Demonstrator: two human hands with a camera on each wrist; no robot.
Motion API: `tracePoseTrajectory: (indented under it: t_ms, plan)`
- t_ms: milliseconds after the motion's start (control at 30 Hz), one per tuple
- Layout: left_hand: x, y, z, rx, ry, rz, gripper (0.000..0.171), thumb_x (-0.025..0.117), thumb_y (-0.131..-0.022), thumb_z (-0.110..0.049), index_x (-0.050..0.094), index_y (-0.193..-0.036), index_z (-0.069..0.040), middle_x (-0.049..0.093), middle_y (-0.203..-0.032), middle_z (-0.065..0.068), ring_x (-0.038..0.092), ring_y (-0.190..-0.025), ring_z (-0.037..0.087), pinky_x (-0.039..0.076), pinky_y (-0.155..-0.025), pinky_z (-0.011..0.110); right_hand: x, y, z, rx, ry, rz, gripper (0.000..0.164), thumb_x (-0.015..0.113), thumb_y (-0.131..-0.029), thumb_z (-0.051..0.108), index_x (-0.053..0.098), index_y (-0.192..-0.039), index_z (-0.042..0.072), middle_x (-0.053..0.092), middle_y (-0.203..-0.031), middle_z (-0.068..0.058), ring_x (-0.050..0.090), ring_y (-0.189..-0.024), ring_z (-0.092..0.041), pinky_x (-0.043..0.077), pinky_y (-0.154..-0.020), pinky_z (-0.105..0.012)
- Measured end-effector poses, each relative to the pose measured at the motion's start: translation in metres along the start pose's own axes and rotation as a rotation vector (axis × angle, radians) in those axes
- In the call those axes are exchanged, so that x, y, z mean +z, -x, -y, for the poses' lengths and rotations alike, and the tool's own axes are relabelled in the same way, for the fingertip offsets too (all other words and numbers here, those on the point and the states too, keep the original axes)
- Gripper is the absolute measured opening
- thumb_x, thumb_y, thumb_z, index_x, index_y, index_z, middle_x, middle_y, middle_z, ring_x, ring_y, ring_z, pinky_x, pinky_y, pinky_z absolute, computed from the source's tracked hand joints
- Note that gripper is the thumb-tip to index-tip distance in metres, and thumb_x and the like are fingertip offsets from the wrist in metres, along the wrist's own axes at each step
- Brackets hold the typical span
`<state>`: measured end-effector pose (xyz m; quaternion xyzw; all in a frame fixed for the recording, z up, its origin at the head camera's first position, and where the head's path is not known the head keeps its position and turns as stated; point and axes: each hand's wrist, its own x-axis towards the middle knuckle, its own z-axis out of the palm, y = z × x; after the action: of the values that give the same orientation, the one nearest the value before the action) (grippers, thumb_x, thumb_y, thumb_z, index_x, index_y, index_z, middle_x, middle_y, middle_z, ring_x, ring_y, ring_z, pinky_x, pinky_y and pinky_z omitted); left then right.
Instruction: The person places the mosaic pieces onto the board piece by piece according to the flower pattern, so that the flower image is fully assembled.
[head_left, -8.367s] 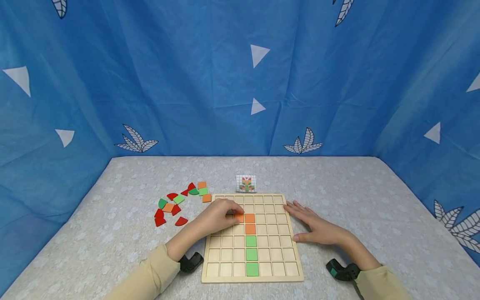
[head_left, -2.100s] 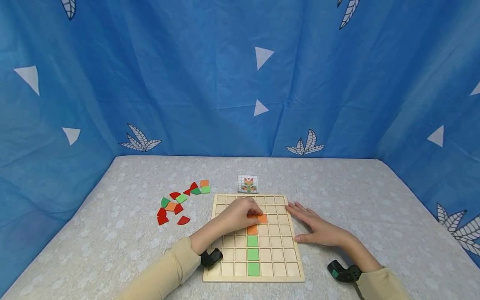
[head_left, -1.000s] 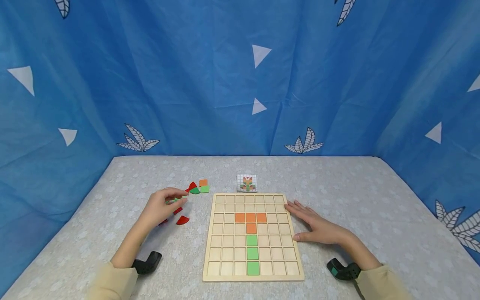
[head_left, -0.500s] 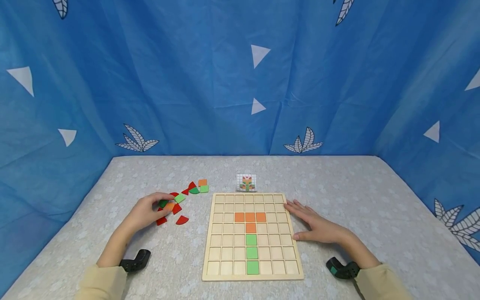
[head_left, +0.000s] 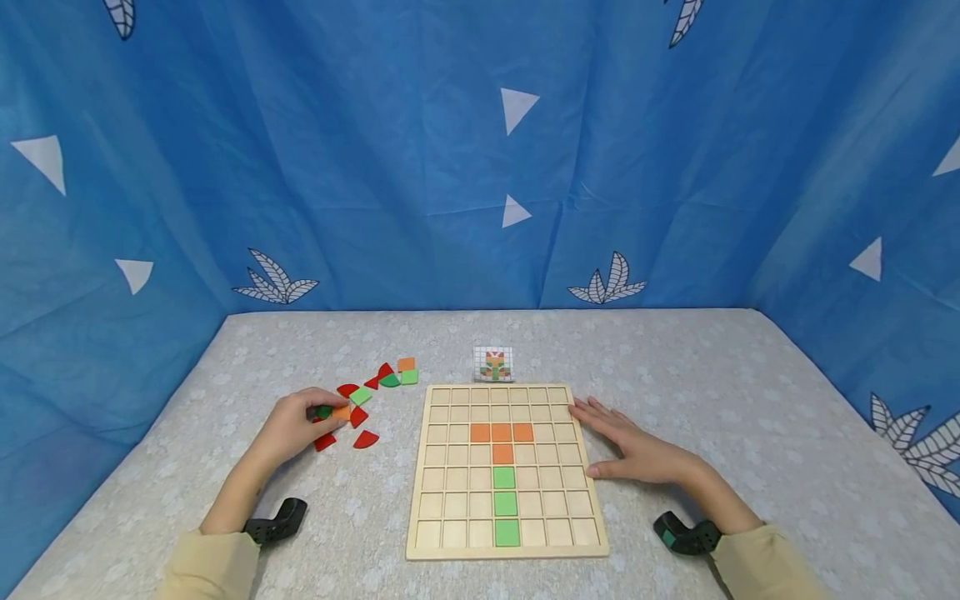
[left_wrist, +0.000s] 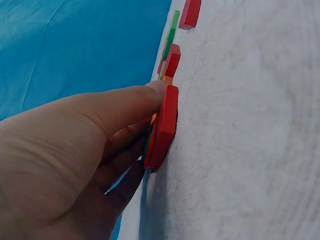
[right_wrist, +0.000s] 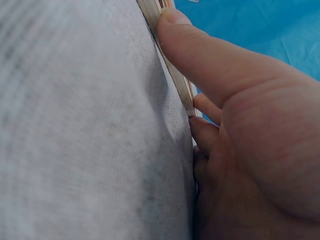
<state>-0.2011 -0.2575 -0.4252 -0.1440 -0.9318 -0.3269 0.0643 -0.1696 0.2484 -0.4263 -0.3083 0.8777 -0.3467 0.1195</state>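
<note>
My left hand is over the loose pieces to the board's left. Its thumb and forefinger pinch an orange square tile, which looks to be still among its neighbours. Close by lie a dark green piece and a red quarter-circle. In the left wrist view red pieces largely hide the orange tile behind the thumb. My right hand rests with straight fingers along the right edge of the wooden grid board. The board bears a T of orange and light green squares.
Behind the board stands a small pattern card. Left of it lie another orange square, light green squares and red quarter-circles. A blue curtain encloses the patterned tabletop.
Two orange squares were set on the board either side of the column's top one. My left hand then moved left to the loose pieces and closed on an orange square. My right hand stayed put.
</note>
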Motion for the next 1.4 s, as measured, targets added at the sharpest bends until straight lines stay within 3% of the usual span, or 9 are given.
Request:
tracePoseTrajectory:
  t_ms: [367,867,1033,1300,1400]
  plan:
    - [0.002,-0.001,0.002,0.019,0.014,-0.046,0.024,0.076,-0.078,-0.005,0.072,-0.101,-0.001,0.066,-0.101,0.014,0.058,-0.097,0.033,0.046,-0.084,0.05,0.0,0.001,-0.001,0.002,0.002,0.001,0.082,0.068,-0.085,0.037,0.024,-0.149,0.009,0.014,-0.153,-0.015,0.003,-0.137,-0.038,0.003,-0.102,-0.063]
    - [-0.003,0.0,-0.009,-0.049,0.06,-0.071,0.028,0.074,-0.082,-0.017,0.071,-0.105,-0.001,0.064,-0.106,0.014,0.056,-0.102,0.034,0.045,-0.086,0.05,0.0,0.001,0.001,-0.016,0.022,-0.008,0.084,0.069,-0.084,0.037,0.025,-0.148,0.006,0.016,-0.152,-0.017,0.006,-0.137,-0.039,0.003,-0.103,-0.063]
    - [-0.002,0.0,-0.024,-0.012,0.081,-0.078,0.027,0.074,-0.083,-0.016,0.071,-0.106,-0.003,0.065,-0.106,0.011,0.057,-0.102,0.031,0.046,-0.083,0.049,-0.001,0.001,0.001,-0.027,0.029,-0.014,0.084,0.07,-0.083,0.036,0.026,-0.148,0.005,0.017,-0.151,-0.018,0.007,-0.137,-0.039,0.003,-0.102,-0.063]
    - [0.003,-0.004,-0.062,0.034,0.16,-0.052,0.023,0.075,-0.081,-0.013,0.072,-0.103,-0.008,0.065,-0.102,0.004,0.057,-0.101,0.027,0.046,-0.084,0.05,0.0,0.001,0.0,-0.018,0.031,-0.015,0.083,0.069,-0.084,0.037,0.026,-0.148,0.006,0.017,-0.151,-0.018,0.007,-0.137,-0.04,0.004,-0.102,-0.063]
    - [0.005,-0.004,-0.077,0.079,0.184,-0.052,0.022,0.076,-0.08,-0.013,0.073,-0.102,-0.01,0.066,-0.102,0.002,0.057,-0.101,0.025,0.047,-0.083,0.049,0.0,0.001,0.0,-0.017,0.031,-0.014,0.083,0.069,-0.084,0.038,0.026,-0.148,0.006,0.017,-0.151,-0.017,0.007,-0.137,-0.04,0.004,-0.102,-0.063]
